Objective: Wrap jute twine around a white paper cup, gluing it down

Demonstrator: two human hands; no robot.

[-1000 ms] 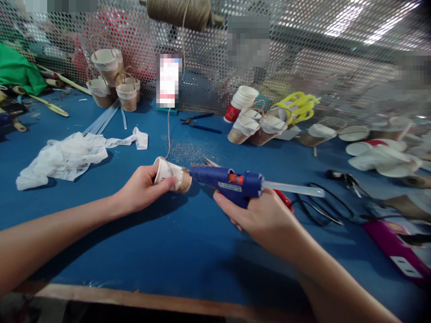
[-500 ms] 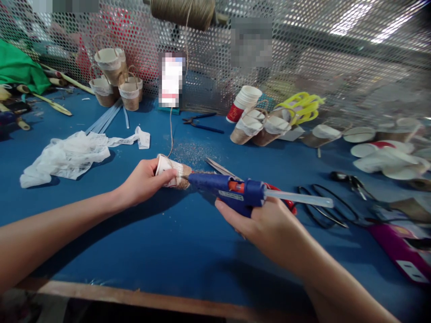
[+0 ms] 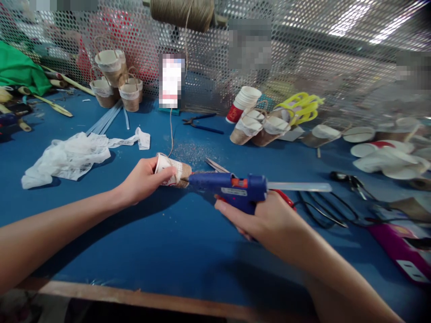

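Note:
My left hand (image 3: 146, 177) is closed around a paper cup (image 3: 182, 169) lying tilted on its side, its mouth to the left and brown twine wound round its lower part. My right hand (image 3: 259, 213) grips a blue hot glue gun (image 3: 215, 183) by its handle. The gun's nozzle meets the twine-wrapped end of the cup; whether it touches cannot be made out. A clear glue stick (image 3: 299, 186) pokes out of the gun's back. From the cup a strand of twine (image 3: 172, 130) runs up toward a big twine spool (image 3: 182, 13). Scissors (image 3: 217, 165) lie partly hidden behind the gun.
White lace (image 3: 70, 154) and glue sticks (image 3: 106, 119) lie at left. Small twine-covered baskets (image 3: 129, 96) stand behind them. Blue-handled pliers (image 3: 204, 123), stacked paper cups (image 3: 245, 101) and more baskets (image 3: 247, 125) are further back. A black cord (image 3: 319, 211) and a purple power strip (image 3: 400, 251) lie at right.
The glue gun has levelled slightly, its back end and glue stick turning a little, while the nozzle stays at the cup. My left hand and the cup have hardly moved.

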